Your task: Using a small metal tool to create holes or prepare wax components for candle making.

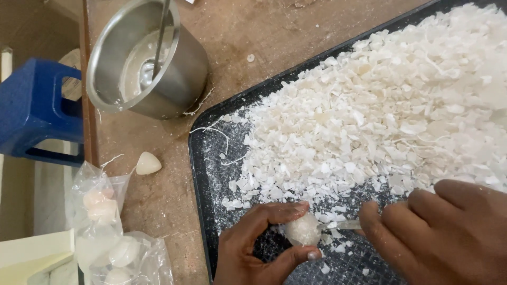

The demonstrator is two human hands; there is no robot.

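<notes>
White waxy lump (302, 229) pinched in left hand (253, 248) grip over black tray (203, 174); right hand (438, 232) grip closed round thin metal blade (346, 225), tip touching lump; white flakes (391, 100) heaped beside.

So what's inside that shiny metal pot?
Inside the metal pot there's whitish liquid and a spoon standing in it. The spoon's bowl is mostly sunk, and the pot's bottom is covered.

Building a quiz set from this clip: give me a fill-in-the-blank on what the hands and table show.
1. The left hand pinches a small white ____ over the tray.
2. The right hand holds a thin metal tool against that ____.
3. White flakes are piled on the ____ tray.
4. A spoon stands in the steel ____.

Missing words: lump; lump; black; pot
</notes>
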